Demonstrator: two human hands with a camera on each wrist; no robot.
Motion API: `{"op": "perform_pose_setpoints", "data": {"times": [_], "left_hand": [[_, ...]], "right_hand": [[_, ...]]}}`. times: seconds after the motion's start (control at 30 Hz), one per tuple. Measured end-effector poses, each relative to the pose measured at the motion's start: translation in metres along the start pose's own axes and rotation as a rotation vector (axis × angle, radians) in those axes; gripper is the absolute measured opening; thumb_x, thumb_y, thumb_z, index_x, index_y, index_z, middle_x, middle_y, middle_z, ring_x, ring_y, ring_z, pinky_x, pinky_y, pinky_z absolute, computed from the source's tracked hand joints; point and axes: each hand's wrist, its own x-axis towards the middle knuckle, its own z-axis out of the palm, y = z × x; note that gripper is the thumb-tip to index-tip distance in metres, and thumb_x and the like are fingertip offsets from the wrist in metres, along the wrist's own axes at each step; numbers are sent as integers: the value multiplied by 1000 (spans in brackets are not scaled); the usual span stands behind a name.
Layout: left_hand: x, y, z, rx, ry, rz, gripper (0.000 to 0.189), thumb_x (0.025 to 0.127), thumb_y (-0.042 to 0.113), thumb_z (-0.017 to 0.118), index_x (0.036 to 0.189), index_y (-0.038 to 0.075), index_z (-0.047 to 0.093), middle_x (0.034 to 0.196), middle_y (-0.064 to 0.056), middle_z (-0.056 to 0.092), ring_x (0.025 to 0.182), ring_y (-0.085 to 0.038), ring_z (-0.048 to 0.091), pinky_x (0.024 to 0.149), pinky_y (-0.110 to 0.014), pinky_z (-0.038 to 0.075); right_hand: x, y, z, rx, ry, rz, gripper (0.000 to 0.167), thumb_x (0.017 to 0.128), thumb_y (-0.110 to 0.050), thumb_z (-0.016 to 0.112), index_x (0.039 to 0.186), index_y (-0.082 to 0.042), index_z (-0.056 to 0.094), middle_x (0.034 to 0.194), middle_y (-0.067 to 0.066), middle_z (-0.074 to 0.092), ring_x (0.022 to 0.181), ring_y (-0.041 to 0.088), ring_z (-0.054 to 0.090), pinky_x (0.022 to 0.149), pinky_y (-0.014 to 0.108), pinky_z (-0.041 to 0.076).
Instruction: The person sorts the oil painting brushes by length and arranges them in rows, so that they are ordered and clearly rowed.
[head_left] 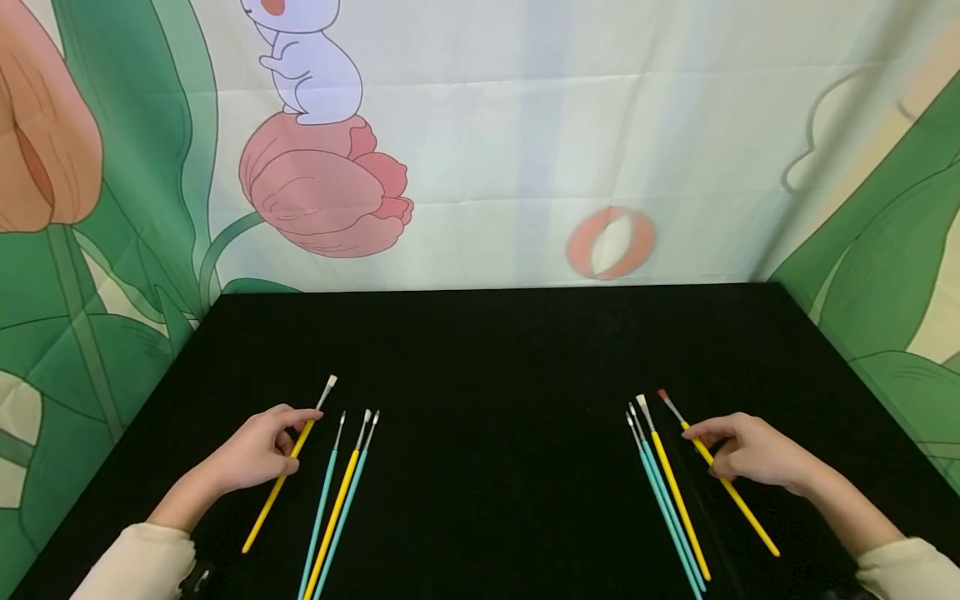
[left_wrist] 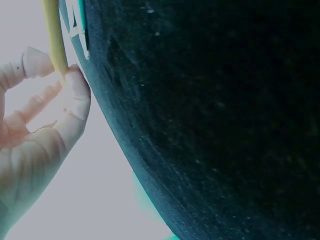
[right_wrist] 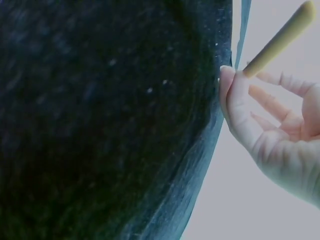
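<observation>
My left hand [head_left: 258, 450] pinches a yellow-handled paintbrush [head_left: 272, 497] with a pale flat tip, tilted with its bristles pointing away from me. Just right of it lie a yellow paintbrush [head_left: 341, 500] and two turquoise paintbrushes [head_left: 322, 508], side by side. On the other side, my right hand [head_left: 761, 454] holds a yellow-handled paintbrush [head_left: 752, 521] with a reddish tip between thumb and fingers. Left of that hand, another yellow paintbrush [head_left: 678, 496] lies against two turquoise paintbrushes [head_left: 666, 508]. Both wrist views show a yellow handle [left_wrist: 56, 40] [right_wrist: 280, 40] at the fingertips.
The black tabletop [head_left: 495, 400] spreads between the two brush groups. Behind it hangs a pale curtain [head_left: 480, 167] printed with flowers, green leaves and a small white animal. Cream sleeves [head_left: 138, 562] cover my forearms.
</observation>
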Motion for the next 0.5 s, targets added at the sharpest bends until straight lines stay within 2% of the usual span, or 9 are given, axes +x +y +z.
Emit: {"op": "perform_pose_setpoints", "data": {"times": [0.17,0.37,0.5], "left_hand": [[1,2,-2,3,33,7,63,67,-10,63,127,-7,45,103,-17,46,64,-11,50,53,-25,47],[3,1,0,93,126,34,62,67,-9,64,126,-7,46,101,-15,49,61,-9,45,50,-24,42],[6,2,1,109,167,52,61,68,-10,63,127,-7,45,98,-15,51,62,-10,45,50,-23,42]], "right_hand": [[2,-3,-1,36,27,-10,58,69,5,57,125,15,43,109,26,50,72,23,59,62,35,51],[3,-6,-1,47,55,-25,60,70,6,55,127,15,40,110,28,49,78,26,61,64,34,51],[4,-9,-1,54,74,-36,59,72,4,57,127,15,39,111,28,50,81,25,61,65,33,52]]}}
